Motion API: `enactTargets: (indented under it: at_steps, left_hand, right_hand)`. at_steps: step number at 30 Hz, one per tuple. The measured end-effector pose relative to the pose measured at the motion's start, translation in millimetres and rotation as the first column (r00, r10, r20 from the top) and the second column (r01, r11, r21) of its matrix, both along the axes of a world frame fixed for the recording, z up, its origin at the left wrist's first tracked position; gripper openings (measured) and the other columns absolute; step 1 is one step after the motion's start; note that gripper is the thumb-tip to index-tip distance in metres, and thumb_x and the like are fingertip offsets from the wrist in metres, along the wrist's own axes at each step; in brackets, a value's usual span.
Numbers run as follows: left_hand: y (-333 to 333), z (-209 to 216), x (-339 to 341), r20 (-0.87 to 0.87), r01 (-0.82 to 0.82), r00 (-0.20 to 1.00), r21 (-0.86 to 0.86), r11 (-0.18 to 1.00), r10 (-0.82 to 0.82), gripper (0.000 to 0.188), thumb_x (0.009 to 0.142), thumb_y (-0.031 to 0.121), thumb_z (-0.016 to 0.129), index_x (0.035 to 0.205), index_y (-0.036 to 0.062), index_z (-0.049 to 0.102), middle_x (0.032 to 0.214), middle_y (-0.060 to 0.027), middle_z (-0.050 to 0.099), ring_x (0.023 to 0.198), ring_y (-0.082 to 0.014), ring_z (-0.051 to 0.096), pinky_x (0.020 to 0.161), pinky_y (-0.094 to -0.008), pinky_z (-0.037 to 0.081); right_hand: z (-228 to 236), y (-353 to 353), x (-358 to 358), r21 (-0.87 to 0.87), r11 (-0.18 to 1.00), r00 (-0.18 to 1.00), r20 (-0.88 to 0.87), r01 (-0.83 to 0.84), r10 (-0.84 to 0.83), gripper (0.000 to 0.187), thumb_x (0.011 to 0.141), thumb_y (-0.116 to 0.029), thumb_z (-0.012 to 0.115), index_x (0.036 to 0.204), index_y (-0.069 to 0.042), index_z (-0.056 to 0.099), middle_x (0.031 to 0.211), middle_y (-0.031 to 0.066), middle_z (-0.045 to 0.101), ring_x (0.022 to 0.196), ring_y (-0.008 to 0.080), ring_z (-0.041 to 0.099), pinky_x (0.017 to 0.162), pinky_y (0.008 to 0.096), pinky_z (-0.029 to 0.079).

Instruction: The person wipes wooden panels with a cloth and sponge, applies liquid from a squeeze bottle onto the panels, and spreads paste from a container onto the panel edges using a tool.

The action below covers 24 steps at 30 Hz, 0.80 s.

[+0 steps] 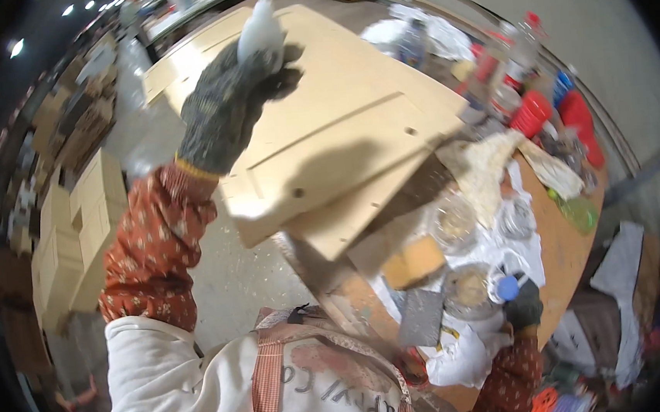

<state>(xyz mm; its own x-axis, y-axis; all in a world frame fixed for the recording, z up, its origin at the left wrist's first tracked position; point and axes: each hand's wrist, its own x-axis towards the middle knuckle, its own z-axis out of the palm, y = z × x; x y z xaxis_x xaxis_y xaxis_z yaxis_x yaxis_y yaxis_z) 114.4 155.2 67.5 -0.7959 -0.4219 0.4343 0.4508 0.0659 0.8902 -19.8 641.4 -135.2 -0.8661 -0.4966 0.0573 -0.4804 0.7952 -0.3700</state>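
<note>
My left hand [232, 97], in a dark grey work glove, is raised over the cream panels. Its fingers are wrapped round a white squeeze bottle [261, 35] with a pointed nozzle tilted up. Below it lies a large cream panel [336, 89] with a groove and small dark holes, stacked on another cream panel [340, 232]. At the lower right, my right hand [526, 311], also gloved, closes on a small white bottle with a blue cap [507, 288]; its fingers are partly hidden. Beside that bottle stands a clear tub [468, 289] with tan contents.
An orange-yellow sponge [413, 263] and a grey block [421, 317] lie near a second tub [454, 223]. A crumpled white cloth [458, 358] sits by my right sleeve. Plastic bottles [525, 47] and a cream rag [486, 166] crowd the wall side. More panels [76, 234] stand at left.
</note>
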Motion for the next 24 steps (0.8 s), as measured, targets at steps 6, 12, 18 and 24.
enactTargets:
  at_steps: [6,12,18,24]
  left_hand:
    - [-56,-54,199,0.403,-0.517,0.715,-0.244,0.820,0.571,0.035,0.088,0.017,0.058,0.121,0.0056,0.056,0.107,-0.0074,0.065,0.087,-0.0129,0.063,0.075,-0.0271,0.052]
    - [-72,-118,273,0.133,-0.445,0.895,0.278,0.851,0.425,0.049,0.086,0.013,0.069,0.130,0.0058,0.050,0.110,-0.0084,0.065,0.099,-0.0139,0.062,0.080,-0.0290,0.053]
    - [-61,-139,319,0.269,-0.659,0.742,0.125,0.742,0.614,0.045,0.082,0.025,0.073,0.119,0.0049,0.057,0.104,-0.0076,0.065,0.097,-0.0144,0.059,0.086,-0.0324,0.047]
    - [-77,-174,355,0.441,-0.772,0.524,-0.114,0.625,0.728,0.044,0.081,0.024,0.074,0.117,0.0057,0.059,0.105,-0.0075,0.066,0.095,-0.0158,0.061,0.086,-0.0322,0.048]
  right_hand:
    - [39,-92,78,-0.592,0.805,0.987,0.111,-0.027,0.115,0.028,0.088,-0.014,0.053,0.113,-0.004,0.060,0.100,0.0117,0.065,0.091,0.0220,0.061,0.078,0.0357,0.049]
    - [110,-248,162,-0.087,0.728,0.723,-0.242,-0.680,0.647,0.028,0.088,-0.019,0.054,0.111,-0.006,0.061,0.096,0.0129,0.064,0.088,0.0253,0.061,0.076,0.0387,0.049]
    - [127,-351,179,0.331,0.460,0.407,-0.220,-0.824,0.887,0.028,0.088,-0.024,0.054,0.109,-0.008,0.062,0.092,0.0140,0.063,0.085,0.0286,0.060,0.074,0.0418,0.049]
    - [130,-403,180,0.568,0.363,0.300,-0.206,-0.738,0.931,0.028,0.088,-0.029,0.055,0.107,-0.010,0.063,0.088,0.0152,0.063,0.082,0.0319,0.060,0.072,0.0449,0.048]
